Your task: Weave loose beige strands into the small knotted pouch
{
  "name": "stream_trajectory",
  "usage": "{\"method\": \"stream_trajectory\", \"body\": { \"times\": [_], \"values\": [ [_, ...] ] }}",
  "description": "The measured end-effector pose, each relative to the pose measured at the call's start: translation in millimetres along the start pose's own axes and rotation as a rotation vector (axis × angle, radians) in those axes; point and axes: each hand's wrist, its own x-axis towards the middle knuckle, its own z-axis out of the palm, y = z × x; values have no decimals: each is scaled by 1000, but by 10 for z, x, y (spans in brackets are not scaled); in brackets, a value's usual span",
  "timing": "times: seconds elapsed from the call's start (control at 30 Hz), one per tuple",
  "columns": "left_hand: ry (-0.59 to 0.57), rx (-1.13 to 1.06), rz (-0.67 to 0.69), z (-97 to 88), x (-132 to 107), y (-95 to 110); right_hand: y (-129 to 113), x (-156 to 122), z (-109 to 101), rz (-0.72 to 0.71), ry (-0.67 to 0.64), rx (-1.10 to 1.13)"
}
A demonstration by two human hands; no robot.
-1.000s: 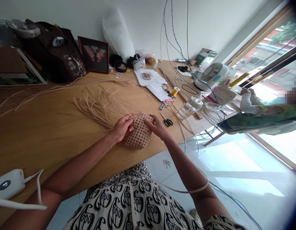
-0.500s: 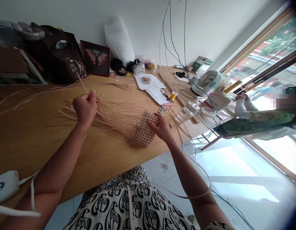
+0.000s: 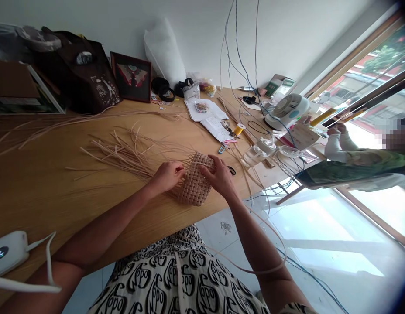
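A woven piece (image 3: pixel 196 185), pale tan with a knobbly knotted surface, rests on the wooden table in front of me. My right hand (image 3: pixel 220 176) grips its right edge, thumb lying across the face. Long loose strands (image 3: pixel 115 155) fan out from its left side over the tabletop. At that left edge is my left hand (image 3: pixel 169 175), thumb and fingers pinched together where strands leave the weave. Whatever lies between those fingertips is too small to make out. One long strand (image 3: pixel 283 257) loops down past my right forearm.
A white device (image 3: pixel 11 253) with a cable sits at the left. Behind are a dark bag (image 3: pixel 87 74), a framed picture (image 3: pixel 132 78), papers (image 3: pixel 215 126), a yellow spool (image 3: pixel 239 129), a clear jug (image 3: pixel 258 152) and a fan (image 3: pixel 287 111). Another person (image 3: pixel 362 163) sits at right.
My left hand has moved right and toward me, from above the loose strands to the woven piece's left edge. The strand it had drawn up no longer stands out above it. My right hand keeps its grip.
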Motion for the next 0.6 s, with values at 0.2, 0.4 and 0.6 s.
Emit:
{"method": "stream_trajectory", "body": {
  "times": [0.2,0.4,0.6],
  "values": [
    [-314,-602,-408,127,12,-68,-28,-12,56,41,24,-16],
    [63,-1250,-581,243,46,-24,120,-26,112,68,-114,35],
    [-144,-1151,-670,242,39,-59,-7,30,-35,-201,-135,-393]
  ]
}}
